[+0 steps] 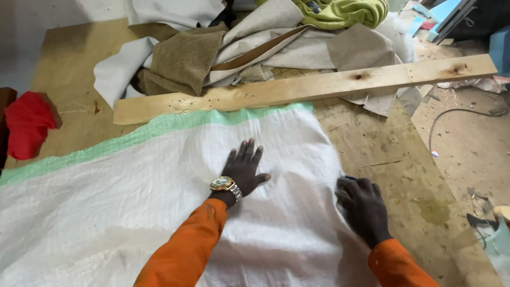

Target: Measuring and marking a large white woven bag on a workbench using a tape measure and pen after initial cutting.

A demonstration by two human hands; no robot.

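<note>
While my left hand (243, 169) lies flat with fingers spread wide on the white sack (133, 202), my right hand (361, 204) curls at the sack's right edge, fingers bent over the border; I cannot tell whether they pinch it. That sack is woven plastic, slightly shiny, with a pale green band along its far edge, spread across a scuffed brown board (393, 175). A gold watch (224, 184) sits on my left wrist, and both sleeves are orange. Just beyond the green band lies a long rough wooden plank (319, 85), knotted and nail-pocked. Behind it, crumpled beige and grey cloth (255, 48) is heaped.
</note>
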